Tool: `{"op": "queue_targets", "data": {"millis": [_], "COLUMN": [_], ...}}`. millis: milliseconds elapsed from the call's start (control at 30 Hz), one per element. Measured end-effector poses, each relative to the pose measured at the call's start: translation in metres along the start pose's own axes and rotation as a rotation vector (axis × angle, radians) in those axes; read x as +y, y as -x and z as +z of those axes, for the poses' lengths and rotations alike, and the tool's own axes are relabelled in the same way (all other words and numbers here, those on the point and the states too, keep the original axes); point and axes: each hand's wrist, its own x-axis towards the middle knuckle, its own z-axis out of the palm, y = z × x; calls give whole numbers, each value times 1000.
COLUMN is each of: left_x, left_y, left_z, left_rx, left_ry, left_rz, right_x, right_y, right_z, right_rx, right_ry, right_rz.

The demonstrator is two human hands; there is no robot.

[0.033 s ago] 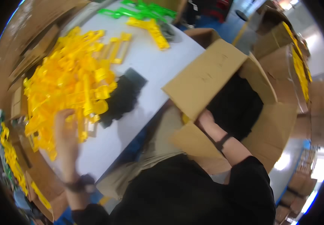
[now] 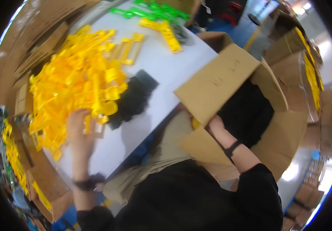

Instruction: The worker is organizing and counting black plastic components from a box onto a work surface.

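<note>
Currently at yellow parts with left hand, at carton with right hand; can't tell grip on either.

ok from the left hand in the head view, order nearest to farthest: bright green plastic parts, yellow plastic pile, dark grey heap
1. yellow plastic pile: right beside the left hand
2. dark grey heap: to its right
3. bright green plastic parts: at the white table's far end
</note>
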Motion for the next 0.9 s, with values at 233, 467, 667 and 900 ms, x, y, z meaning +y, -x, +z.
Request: {"op": "queue_targets", "data": {"millis": [233,467,667,900], "left_x": [2,-31,-52,0], "left_y": [18,-4,-19,21], "left_z": [73,80,73,67], "left_rx": [4,-34,-14,143], "left_ry": [-145,-287,-369,-160], "left_rz": [32,38,-4,62], "right_x": [4,6,11,28], "right_y": [-2,-12,-15,-14], "right_z": [3,14,17,36], "right_rx": [78,89,114,174], "right_ry": [-44,-32,-24,-24], "right_rz": [13,-14,-36,-73]}}
